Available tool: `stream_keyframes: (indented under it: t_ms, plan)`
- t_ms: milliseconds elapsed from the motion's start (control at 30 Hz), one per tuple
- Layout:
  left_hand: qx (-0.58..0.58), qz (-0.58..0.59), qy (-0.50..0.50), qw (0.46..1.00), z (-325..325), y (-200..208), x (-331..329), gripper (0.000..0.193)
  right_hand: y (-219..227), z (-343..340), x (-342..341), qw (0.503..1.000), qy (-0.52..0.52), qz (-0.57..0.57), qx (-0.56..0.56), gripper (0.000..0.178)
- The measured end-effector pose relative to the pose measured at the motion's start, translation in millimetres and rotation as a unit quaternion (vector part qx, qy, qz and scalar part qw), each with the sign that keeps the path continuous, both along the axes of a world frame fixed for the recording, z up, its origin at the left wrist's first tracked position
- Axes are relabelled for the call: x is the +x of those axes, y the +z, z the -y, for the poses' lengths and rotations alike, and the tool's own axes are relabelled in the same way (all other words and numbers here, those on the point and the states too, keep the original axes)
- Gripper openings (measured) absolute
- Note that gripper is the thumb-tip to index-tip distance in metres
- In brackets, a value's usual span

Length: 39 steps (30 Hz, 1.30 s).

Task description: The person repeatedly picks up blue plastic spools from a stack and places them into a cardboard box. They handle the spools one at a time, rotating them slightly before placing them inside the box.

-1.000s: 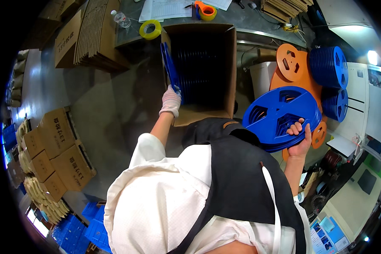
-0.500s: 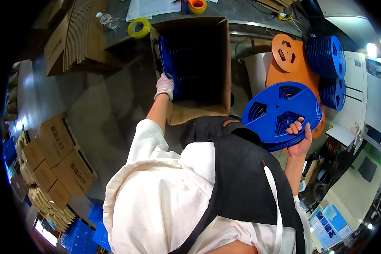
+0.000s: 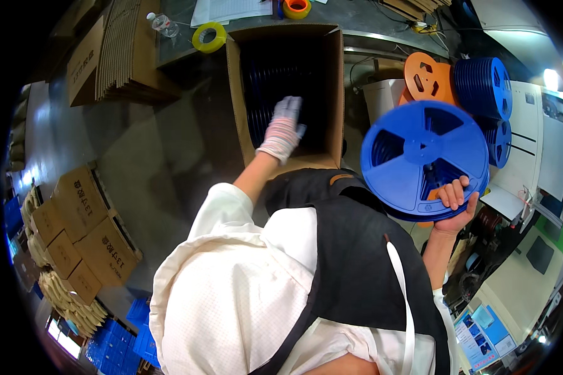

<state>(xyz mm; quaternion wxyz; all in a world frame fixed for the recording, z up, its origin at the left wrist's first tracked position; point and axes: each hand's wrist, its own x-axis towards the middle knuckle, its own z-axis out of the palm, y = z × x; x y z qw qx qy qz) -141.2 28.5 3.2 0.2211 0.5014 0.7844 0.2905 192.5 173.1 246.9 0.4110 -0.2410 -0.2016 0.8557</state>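
Observation:
My left hand point(image 3: 283, 130), in a striped white and grey glove, is over the open cardboard box point(image 3: 336, 94) in front of me. Its fingers are stretched out with nothing in them. Along the left side of the box's dark inside, several blue reels point(image 3: 258, 87) stand on edge. My bare right hand point(image 3: 458, 203) grips the lower right rim of a stack of blue plastic reels point(image 3: 413, 150), fingers hooked through a cutout and thumb outside. The top reel's face, with its large openings, is turned up toward me.
Beyond the held stack are orange reels point(image 3: 422, 78) and more blue reels point(image 3: 481, 87). Yellow tape point(image 3: 209, 37) and a bottle point(image 3: 162, 25) lie on the grey table at the back. Folded cartons point(image 3: 116, 56) stand far left; closed boxes point(image 3: 75, 206) sit lower left.
My left hand has let go of the blue reel at the box's left wall and moved right, over the opening. The stack in my right hand has shifted right and tilted to face me.

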Motion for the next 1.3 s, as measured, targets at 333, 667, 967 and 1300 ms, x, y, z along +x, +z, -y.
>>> stream_keyframes:
  t_ms: [333, 667, 967, 1300]
  plan:
    - [0.265, -0.188, -0.327, 0.887, -30.7, 137.8, 28.2, 0.039, 16.1, -7.2, -10.5, 0.974, 0.114, -0.187, 0.061, 0.031]
    - [0.236, -0.226, -0.285, 0.901, -12.6, 156.5, 36.5, 0.024, 22.3, -17.3, -4.6, 0.965, 0.176, -0.167, 0.094, 0.045]
    - [0.153, 0.245, -0.184, 0.940, 16.0, 136.7, 33.3, 0.022, 30.5, -5.7, -34.3, 0.990, -0.035, 0.125, 0.056, 0.061]
    - [0.138, 0.838, 0.044, 0.526, 72.3, 118.3, -2.5, 0.023, -1.6, -11.5, 21.2, 0.998, 0.009, 0.054, 0.017, 0.044]
